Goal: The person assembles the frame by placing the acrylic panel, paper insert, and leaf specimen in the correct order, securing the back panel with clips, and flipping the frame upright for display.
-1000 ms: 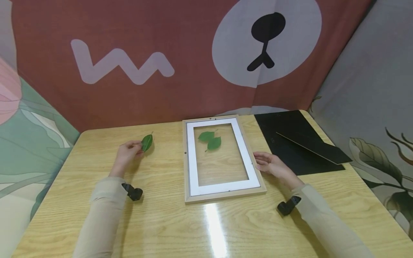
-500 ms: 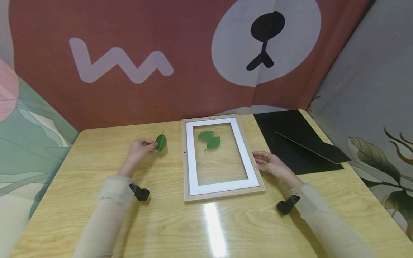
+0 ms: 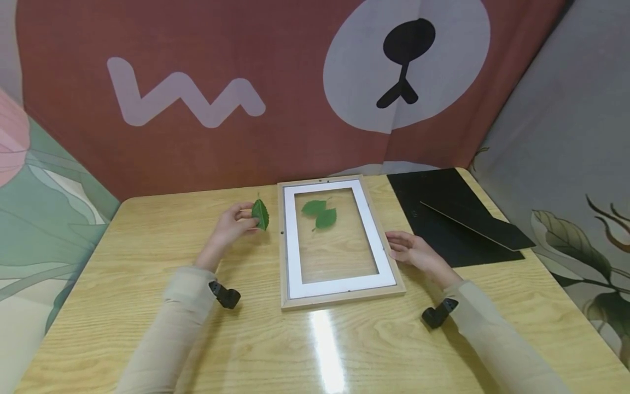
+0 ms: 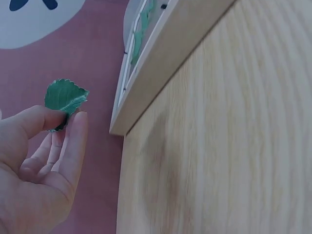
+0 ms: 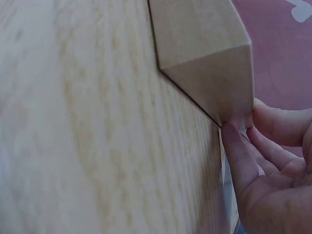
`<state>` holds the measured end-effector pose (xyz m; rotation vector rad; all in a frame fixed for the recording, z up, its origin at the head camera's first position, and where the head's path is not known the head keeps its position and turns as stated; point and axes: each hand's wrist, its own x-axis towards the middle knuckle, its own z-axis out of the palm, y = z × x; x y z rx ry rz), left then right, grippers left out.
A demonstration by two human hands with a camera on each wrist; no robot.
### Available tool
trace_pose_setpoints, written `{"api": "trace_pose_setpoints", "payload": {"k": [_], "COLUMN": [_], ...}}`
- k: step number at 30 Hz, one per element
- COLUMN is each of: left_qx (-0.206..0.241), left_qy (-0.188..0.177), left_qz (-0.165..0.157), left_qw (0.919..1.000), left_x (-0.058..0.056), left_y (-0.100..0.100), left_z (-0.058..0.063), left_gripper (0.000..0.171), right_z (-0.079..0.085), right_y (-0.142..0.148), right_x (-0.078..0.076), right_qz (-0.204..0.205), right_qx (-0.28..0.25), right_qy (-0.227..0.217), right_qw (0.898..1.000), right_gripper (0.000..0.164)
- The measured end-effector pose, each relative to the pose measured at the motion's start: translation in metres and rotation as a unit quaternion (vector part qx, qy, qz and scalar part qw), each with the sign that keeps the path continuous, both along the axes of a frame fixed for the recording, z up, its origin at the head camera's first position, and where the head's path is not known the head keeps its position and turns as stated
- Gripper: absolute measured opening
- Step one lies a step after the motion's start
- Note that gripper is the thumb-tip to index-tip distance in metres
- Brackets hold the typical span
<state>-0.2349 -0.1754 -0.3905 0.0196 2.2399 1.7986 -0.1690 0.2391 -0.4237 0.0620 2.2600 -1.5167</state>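
Between thumb and fingers, my left hand [image 3: 233, 223] pinches a green leaf [image 3: 261, 214] with a toothed edge, raised above the table just left of the picture frame. In the left wrist view the leaf [image 4: 63, 97] stands up from the fingertips. The light wooden frame [image 3: 344, 299] lies flat, with a white mat [image 3: 295, 246] inside it. Two green leaves [image 3: 325, 218] lie close together in the upper part of the mat's window. My right hand [image 3: 418, 256] touches the frame's right side with its fingers fairly straight; the right wrist view shows fingertips against the frame's side [image 5: 209, 83].
To the right of the frame a black board [image 3: 423, 191] lies flat on the wooden table [image 3: 246, 339]. A folded-up black stand piece [image 3: 484, 224] sticks up at an angle over it. A reddish-brown cloth backdrop [image 3: 197, 158] hangs behind the table's far edge.
My left hand has carried the leaf rightward, from the left part of the table to close beside the frame. The right hand and the frame have stayed in place.
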Motion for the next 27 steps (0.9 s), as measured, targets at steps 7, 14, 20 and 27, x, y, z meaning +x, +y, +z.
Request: {"api": "trace_pose_setpoints", "payload": {"k": [7, 14, 20, 27], "left_qx": [-0.018, -0.014, -0.019, -0.023], "left_qy": [0.003, -0.009, -0.03, -0.022], "left_qz": [-0.017, -0.016, 0.011, 0.039], "left_qw": [0.9997, 0.9997, 0.9993, 0.9987], "left_x": [0.001, 0.003, 0.003, 0.002], "left_y": [0.013, 0.019, 0.024, 0.031], "left_z": [-0.001, -0.003, -0.001, -0.002], "left_gripper": [0.054, 0.036, 0.033, 0.027], "right_z": [-0.002, -0.003, -0.002, -0.002], "right_y": [0.003, 0.002, 0.001, 0.001], "right_x": [0.0, -0.001, -0.001, 0.0], "right_qz": [0.002, 0.003, 0.0, 0.0], "right_qx": [-0.008, -0.005, 0.001, 0.001], "right_qy": [0.007, 0.006, 0.003, 0.003], "right_qw": [1.0, 1.0, 1.0, 1.0], "right_gripper": [0.056, 0.057, 0.057, 0.057]}}
